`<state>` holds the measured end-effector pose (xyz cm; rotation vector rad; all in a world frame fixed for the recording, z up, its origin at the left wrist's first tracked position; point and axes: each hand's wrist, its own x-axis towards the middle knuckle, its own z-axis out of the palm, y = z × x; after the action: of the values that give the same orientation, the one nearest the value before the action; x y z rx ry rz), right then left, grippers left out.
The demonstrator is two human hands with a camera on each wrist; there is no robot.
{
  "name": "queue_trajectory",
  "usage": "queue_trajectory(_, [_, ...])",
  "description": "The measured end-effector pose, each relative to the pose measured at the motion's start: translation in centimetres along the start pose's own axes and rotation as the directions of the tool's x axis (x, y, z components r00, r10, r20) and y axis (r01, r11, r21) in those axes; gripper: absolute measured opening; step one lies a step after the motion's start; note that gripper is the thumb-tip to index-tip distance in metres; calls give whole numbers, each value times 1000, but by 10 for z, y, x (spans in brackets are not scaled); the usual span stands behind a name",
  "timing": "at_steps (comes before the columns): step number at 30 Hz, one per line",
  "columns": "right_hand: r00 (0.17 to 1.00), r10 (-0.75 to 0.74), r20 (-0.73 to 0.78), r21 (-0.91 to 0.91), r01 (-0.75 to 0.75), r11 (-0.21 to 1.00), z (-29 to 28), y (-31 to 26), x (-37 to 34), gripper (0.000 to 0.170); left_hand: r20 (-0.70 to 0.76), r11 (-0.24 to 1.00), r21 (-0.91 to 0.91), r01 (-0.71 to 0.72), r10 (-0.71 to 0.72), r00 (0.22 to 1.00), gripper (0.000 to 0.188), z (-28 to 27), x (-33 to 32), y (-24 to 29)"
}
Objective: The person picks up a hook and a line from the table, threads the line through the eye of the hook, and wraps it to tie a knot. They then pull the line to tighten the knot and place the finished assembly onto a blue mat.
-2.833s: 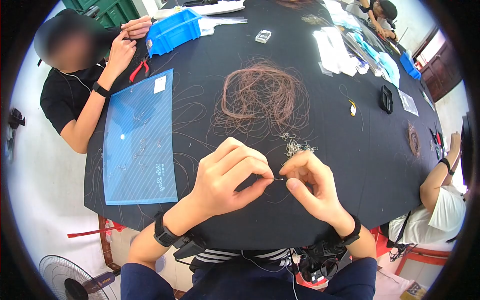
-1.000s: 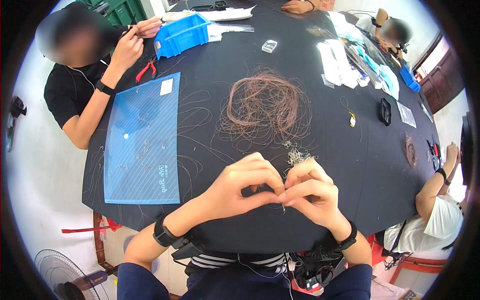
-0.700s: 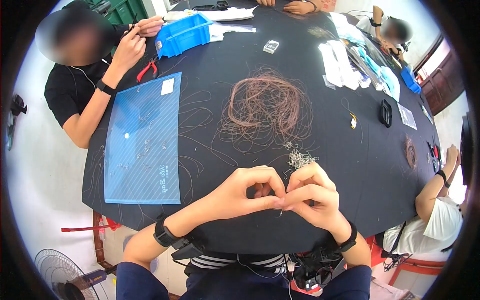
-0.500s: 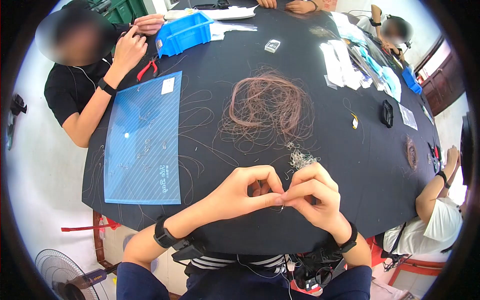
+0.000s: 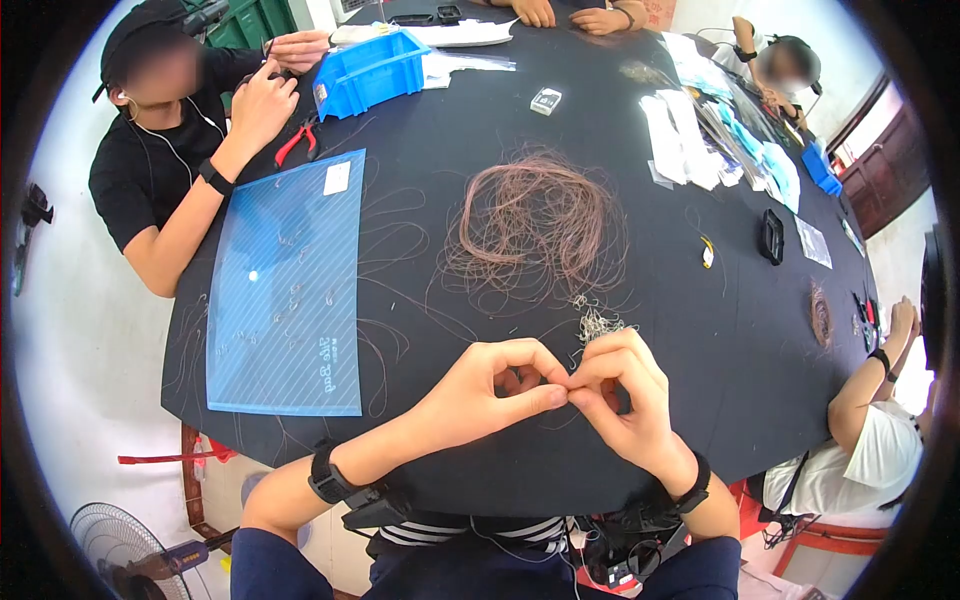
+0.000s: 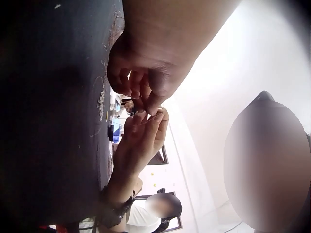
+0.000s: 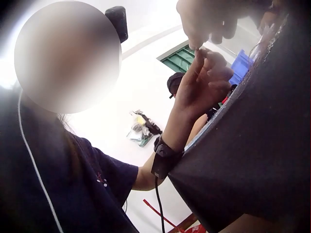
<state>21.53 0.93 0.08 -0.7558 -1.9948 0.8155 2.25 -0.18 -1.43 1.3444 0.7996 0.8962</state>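
Observation:
My left hand (image 5: 490,390) and right hand (image 5: 632,405) meet at the fingertips, low over the black table. Thumb and forefinger of each are pinched together. The left hand holds a tiny metal fish hook, now mostly hidden by the fingers, while the right pinches thin fishing line. A strand of that line (image 6: 151,121) crosses the right fingers in the left wrist view. Just beyond the right hand lies a pile of silver fish hooks (image 5: 597,322). Farther back is a loose, tangled coil of brown fishing line (image 5: 480,190).
At left a blue file bag (image 5: 280,340) carries several hooks with trailing lines. Red-handled pliers (image 5: 291,148) and a blue bin (image 5: 370,80) lie beyond it, near another person. White packets (image 5: 680,140), a black tray (image 5: 771,237) and a smaller line coil (image 5: 821,315) are right.
My hands have come together from slightly apart, and the left has shifted right and toward me. The hook's shiny end, visible below the fingertips half a second ago, is now hidden.

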Motion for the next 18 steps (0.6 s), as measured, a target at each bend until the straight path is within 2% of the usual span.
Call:
queue_trajectory(3, [1000, 14, -9, -29, -14, 999, -1, 0, 1, 21, -7, 999, -42, 33, -33, 999, 14, 1, 0, -1])
queue_trajectory(9, [997, -25, -68, -94, 18, 995, -1, -1, 0, 20, -14, 982, -182, -47, 45, 999, 13, -2, 1, 7])
queue_trajectory(12, [997, -24, -74, -113, 15, 993, 0, -2, 0, 20, -29, 991, 103, -81, 84, 996, 11, -2, 1, 9])
queue_trajectory(18, [995, 54, -86, -70, -60, 996, 3, -3, -1, 20, -113, 984, 163, -77, 96, 989, 9, 0, 1, 4])
